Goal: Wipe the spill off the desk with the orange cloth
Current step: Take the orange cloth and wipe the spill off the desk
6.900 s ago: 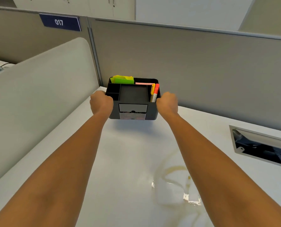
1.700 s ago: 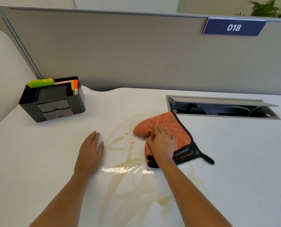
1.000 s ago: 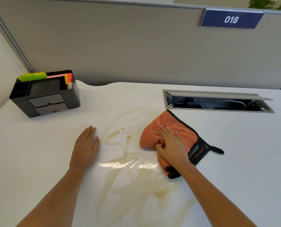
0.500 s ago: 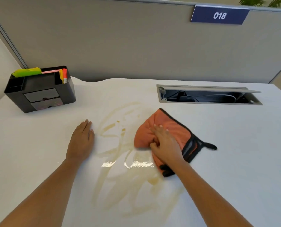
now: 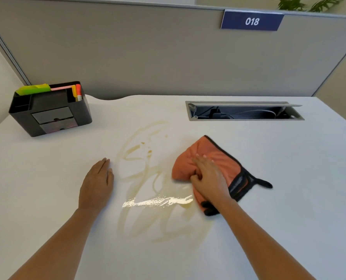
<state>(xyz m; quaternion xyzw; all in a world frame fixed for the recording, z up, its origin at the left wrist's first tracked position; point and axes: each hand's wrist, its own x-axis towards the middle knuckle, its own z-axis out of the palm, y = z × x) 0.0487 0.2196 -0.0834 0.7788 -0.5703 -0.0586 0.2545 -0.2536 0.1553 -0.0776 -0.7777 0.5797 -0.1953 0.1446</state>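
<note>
One orange cloth (image 5: 212,158), black-edged and bunched, lay centre-right under the gripping right hand (image 5: 209,178); the left hand (image 5: 96,184) lay flat, fingers straight, beside one yellowish spill (image 5: 147,178).

Two bare forearms and hands, nothing worn

Both arms are bare from the lower edge of the picture up to the fingertips, with no sleeve or cuff showing. The left hand (image 5: 97,184) carries no ring, watch or band, and neither does the right hand (image 5: 208,178). Short, pale, unpainted nails show on the right hand's fingers (image 5: 203,158).
</note>
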